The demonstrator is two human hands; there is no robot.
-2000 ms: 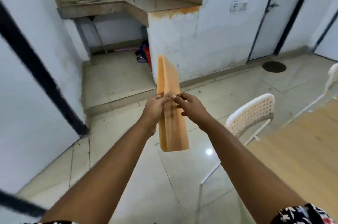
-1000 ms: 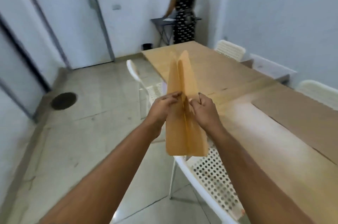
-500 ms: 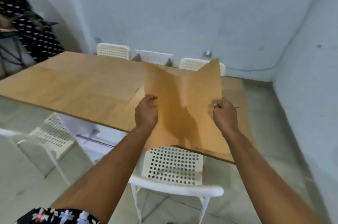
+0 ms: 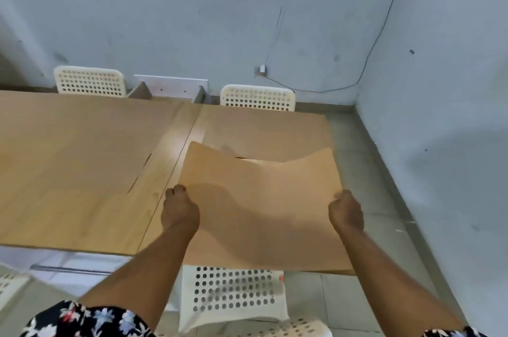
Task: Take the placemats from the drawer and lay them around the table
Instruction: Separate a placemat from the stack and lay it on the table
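Observation:
I hold a tan placemat (image 4: 261, 207) spread flat over the near right corner of the wooden table (image 4: 165, 171). My left hand (image 4: 180, 211) grips its left edge and my right hand (image 4: 346, 211) grips its right edge. The far edge sags in the middle, with both far corners lifted. Two more tan placemats lie on the table: one (image 4: 71, 144) on the left half, one (image 4: 264, 130) at the far right beyond the mat I hold.
A white perforated chair (image 4: 233, 295) stands right below the held mat, tucked at the near edge. Two more white chairs (image 4: 89, 81) (image 4: 257, 97) stand across the table against the wall. A white shelf piece (image 4: 171, 83) sits between them. The right wall is close.
I turned from the kitchen side to face the table. The folded placemat has opened out between my hands, which moved apart, and it has come down over the table corner.

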